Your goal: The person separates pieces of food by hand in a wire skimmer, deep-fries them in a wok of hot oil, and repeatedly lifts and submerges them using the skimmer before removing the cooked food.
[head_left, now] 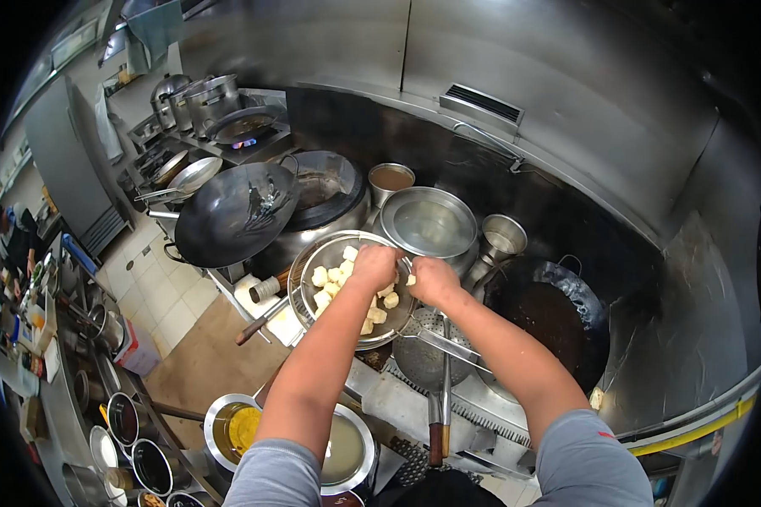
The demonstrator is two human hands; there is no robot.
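Note:
Pale yellow chunks (376,315) lie in a round metal strainer bowl (294,291) in the middle of the view. Over the bowl's upper part is my left hand (377,267), fingers closed and pointing down among the chunks; what it holds, if anything, is hidden. Beside it, at the bowl's right rim, my right hand (432,281) has its fingers bent round a small pale yellow chunk (411,280). The two hands are close together. Behind them stands a wide metal pot of cloudy liquid (429,221).
A black wok (237,211) tilts at the left, another (550,317) sits at the right. A perforated ladle (423,351) and long handles lie below the bowl. Nearer are a pot with yellow contents (243,429) and a pot of pale liquid (343,450). A faucet (490,144) juts from the wall.

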